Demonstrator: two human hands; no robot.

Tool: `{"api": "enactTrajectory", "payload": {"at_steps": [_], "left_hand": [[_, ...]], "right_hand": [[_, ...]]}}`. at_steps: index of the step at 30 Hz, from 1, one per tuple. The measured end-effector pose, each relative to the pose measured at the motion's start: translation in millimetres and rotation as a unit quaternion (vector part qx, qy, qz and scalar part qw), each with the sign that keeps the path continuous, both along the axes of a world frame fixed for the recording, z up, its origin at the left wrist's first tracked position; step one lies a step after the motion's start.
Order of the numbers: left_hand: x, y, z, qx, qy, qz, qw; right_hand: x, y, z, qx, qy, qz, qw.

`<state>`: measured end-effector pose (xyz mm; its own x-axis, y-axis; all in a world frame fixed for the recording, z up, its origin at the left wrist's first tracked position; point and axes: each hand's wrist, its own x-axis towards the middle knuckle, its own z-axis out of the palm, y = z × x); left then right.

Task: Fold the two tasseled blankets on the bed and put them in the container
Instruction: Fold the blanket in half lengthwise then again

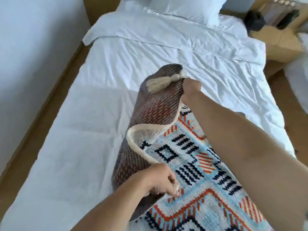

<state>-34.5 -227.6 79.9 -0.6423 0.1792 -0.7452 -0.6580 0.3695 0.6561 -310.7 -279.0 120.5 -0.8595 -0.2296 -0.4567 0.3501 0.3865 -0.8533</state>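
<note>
Head camera is showing me two bare arms reaching over a bed. Nearest, at 6 o'clock, the left hand is pinching the cream edge of a blanket with blue, orange and black shapes. This blanket is lying on the bed's near right side, with its left side folding over and showing a brown back. Farther out, near the middle, the right hand is gripping the far corner by a cream tassel. At 12 o'clock a white pillow is resting. At 2 o'clock cardboard boxes are sitting beside the bed.
</note>
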Motion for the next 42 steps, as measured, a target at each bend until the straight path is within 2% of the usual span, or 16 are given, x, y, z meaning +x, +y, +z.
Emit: {"api": "enactTrajectory", "payload": {"at_steps": [9, 11, 13, 15, 18, 21, 23, 26, 29, 31, 32, 34, 36, 42], "left_hand": [[-119, 216, -7, -0.002, -0.046, -0.17, 0.984], [-140, 252, -8, 0.0, -0.032, -0.189, 0.981], [-157, 281, -12, 0.006, -0.03, -0.206, 0.978], [-168, 301, -19, 0.005, -0.026, -0.212, 0.977], [-173, 323, -32, 0.033, -0.05, -0.162, 0.985], [-169, 337, -48, 0.012, -0.048, -0.129, 0.99], [-161, 339, -58, -0.017, -0.036, -0.072, 0.997], [-136, 328, -82, -0.102, -0.053, 0.023, 0.993], [-98, 307, -107, -0.205, -0.083, 0.003, 0.975], [-71, 295, -118, -0.244, -0.114, -0.008, 0.963], [-58, 290, -122, -0.262, -0.121, -0.019, 0.957], [-37, 283, -127, -0.301, -0.116, -0.045, 0.945], [-24, 281, -129, -0.326, -0.091, -0.071, 0.938], [-19, 297, -122, -0.324, -0.001, -0.088, 0.942]], "right_hand": [[-133, 239, -17, 0.004, -0.035, -0.164, 0.986], [-171, 271, -29, -0.01, -0.042, -0.165, 0.985], [-226, 295, -67, -0.027, -0.061, -0.16, 0.985], [-236, 315, -67, -0.035, -0.071, -0.137, 0.987], [-206, 355, -50, -0.005, -0.091, -0.068, 0.993], [-169, 419, -83, 0.093, -0.062, -0.025, 0.993], [-122, 466, -120, 0.154, -0.08, 0.006, 0.985], [-20, 526, -161, 0.255, -0.165, 0.095, 0.948], [71, 560, -172, 0.313, -0.217, 0.164, 0.91], [107, 564, -173, 0.315, -0.24, 0.15, 0.906], [120, 562, -173, 0.299, -0.26, 0.113, 0.911], [135, 557, -177, 0.242, -0.304, -0.014, 0.921], [138, 559, -178, 0.2, -0.326, -0.121, 0.916], [155, 627, -162, 0.241, -0.217, -0.118, 0.939]]}}
